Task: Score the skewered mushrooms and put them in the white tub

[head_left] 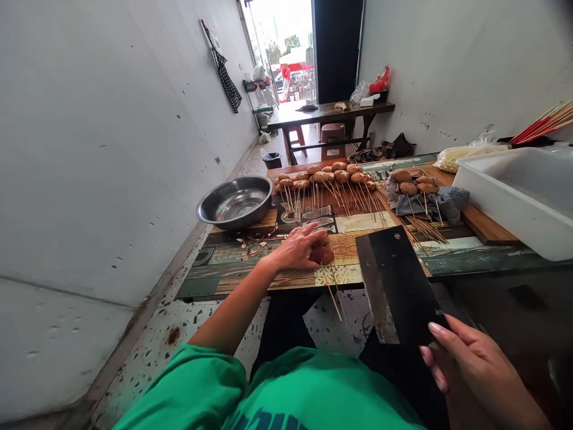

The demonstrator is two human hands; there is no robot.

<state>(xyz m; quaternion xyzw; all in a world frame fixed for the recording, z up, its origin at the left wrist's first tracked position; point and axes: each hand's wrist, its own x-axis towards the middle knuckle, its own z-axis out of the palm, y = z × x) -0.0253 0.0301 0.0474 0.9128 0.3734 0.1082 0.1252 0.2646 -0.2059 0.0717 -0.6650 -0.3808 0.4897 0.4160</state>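
Observation:
My left hand (299,248) lies at the near edge of the table, its thumb and fingers around a reddish-brown oval food piece (326,255) on thin wooden skewers (332,294). The skewer ends stick out past the edge toward me. At the lower right my right hand (470,358) grips a broad dark cleaver (398,286) near its handle end, fingers closed. The blade is raised in front of the table edge, apart from the food piece. Farther back, several similar skewered brown pieces (322,176) lie piled in a row, skewers toward me.
A steel basin (237,203) stands at the left, with scraps (257,245) near it. At the right are more skewered pieces (408,188) on a grey cloth (453,200), a wooden board (487,226) and a white tub (514,200). Behind stands another table (326,113).

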